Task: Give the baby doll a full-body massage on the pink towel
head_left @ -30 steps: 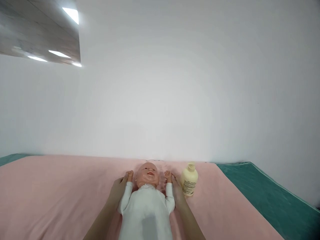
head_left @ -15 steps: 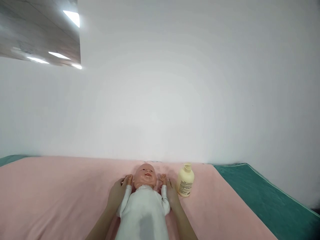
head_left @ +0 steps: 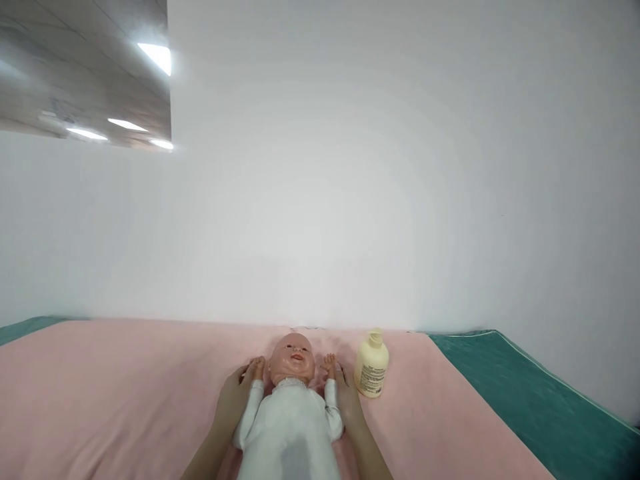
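A baby doll [head_left: 295, 427] in a white long-sleeved suit lies on its back at the bottom middle, head toward the wall and both arms raised beside its head. My left hand [head_left: 236, 395] is closed round the doll's hand and forearm on the left side. On the right side, my right hand [head_left: 349, 395] rests against the doll's other forearm, its fingers mostly hidden behind the wrist. A cream pump bottle [head_left: 372, 368] with a printed label stands upright just right of my right hand.
A pink cloth [head_left: 140, 387] covers the surface under the doll. Green fabric [head_left: 545, 393] shows at the right and at the far left corner. Behind stands a plain white wall [head_left: 320, 167]; ceiling lights show at upper left.
The whole view has shifted slightly, so the scene sits a little lower. The doll's arm on the right leans slightly more to the right, with my right hand beside it.
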